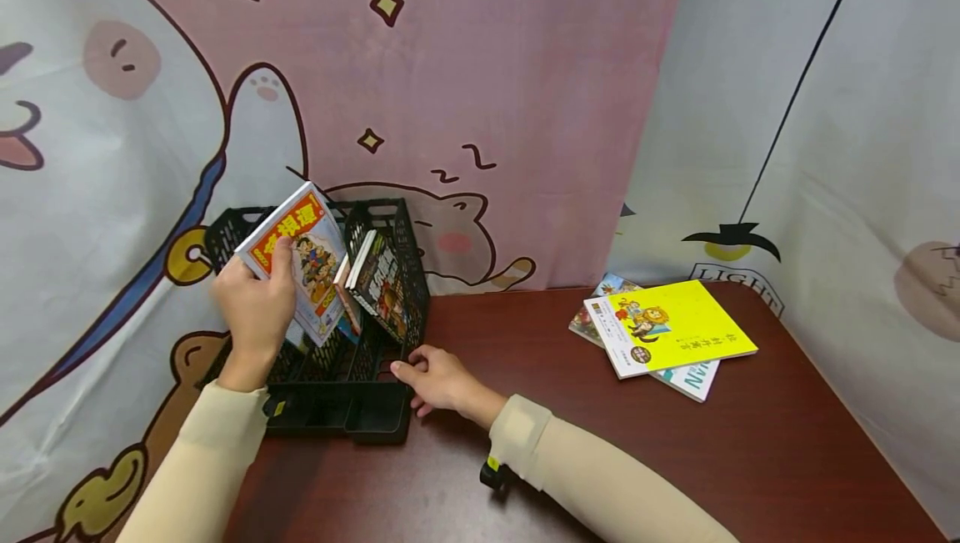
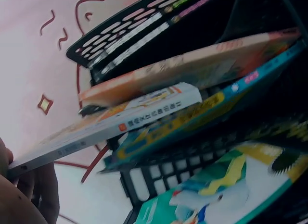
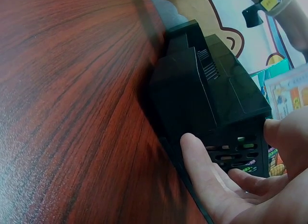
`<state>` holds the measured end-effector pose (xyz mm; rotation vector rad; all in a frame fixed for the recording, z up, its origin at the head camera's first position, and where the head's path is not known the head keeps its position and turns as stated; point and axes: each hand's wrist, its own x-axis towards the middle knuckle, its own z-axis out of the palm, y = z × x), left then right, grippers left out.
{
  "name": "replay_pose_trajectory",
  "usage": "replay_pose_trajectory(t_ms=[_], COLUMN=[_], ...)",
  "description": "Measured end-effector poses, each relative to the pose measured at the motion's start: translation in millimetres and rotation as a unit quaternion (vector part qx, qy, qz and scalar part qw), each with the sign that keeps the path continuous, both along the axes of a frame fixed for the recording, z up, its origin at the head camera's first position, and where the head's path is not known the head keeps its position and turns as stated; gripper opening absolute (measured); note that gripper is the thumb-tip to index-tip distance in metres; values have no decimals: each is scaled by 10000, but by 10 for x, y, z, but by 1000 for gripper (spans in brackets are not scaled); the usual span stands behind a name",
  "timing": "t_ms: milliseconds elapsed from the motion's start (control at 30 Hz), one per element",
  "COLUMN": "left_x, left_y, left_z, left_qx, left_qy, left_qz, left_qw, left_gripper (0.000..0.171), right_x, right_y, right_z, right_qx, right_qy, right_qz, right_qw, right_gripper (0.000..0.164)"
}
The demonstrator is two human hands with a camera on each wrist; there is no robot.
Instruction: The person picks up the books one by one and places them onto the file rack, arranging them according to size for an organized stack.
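Observation:
My left hand (image 1: 253, 314) grips a white-edged comic book (image 1: 318, 272) with an orange and yellow title and cartoon figures, thumb across its cover. The book tilts over a black plastic desk organizer (image 1: 378, 422); in the left wrist view its lower end lies between an orange-spined book (image 2: 139, 80) and a blue-and-yellow book (image 2: 168, 135). My right hand (image 1: 444, 383) holds the organizer's front right side wall, thumb at the upper edge and fingers against the outer side, as the right wrist view shows. Dark-covered books (image 1: 384, 289) lean in the right compartment.
On the right of the dark red table (image 1: 495, 460) lies a yellow book (image 1: 697, 318) over another book (image 1: 693, 380). A green-and-white book (image 2: 231, 190) sits in the organizer's left part. Behind the organizer hangs a printed pink cloth (image 1: 510, 109).

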<state>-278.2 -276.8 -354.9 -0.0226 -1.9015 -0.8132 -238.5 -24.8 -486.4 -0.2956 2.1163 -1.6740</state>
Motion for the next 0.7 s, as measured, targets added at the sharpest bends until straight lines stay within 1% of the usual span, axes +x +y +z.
replay_pose_trajectory(t_ms=[133,267,333,433,567,700], left_x=[-96,-153,-172,-191,-192,-175], left_y=[85,157,187,234,292,332], left_z=[-94,-211,-262,-323,-387,-463], left_qx=[-108,-213,-255,-320,-458,-457], left_qy=[-155,-371,-485,-597,-870,-1365], left_qz=[7,6,-48,-128,-269,-392], left_qw=[9998,9991,9985,9976,9948,9888], left_gripper=[39,45,46,46,46,48], right_x=[3,8,12,14,7,5], right_y=[7,4,-2,-4,0,2], right_z=[-6,-2,7,16,11,5], right_qx=[11,6,-20,-34,-32,-14], right_qy=[-9,-9,-10,-19,-49,-39], right_qz=[34,29,-2,-6,20,21], right_qw=[10000,10000,10000,10000,10000,10000], right_gripper=[57,56,55,55,56,55])
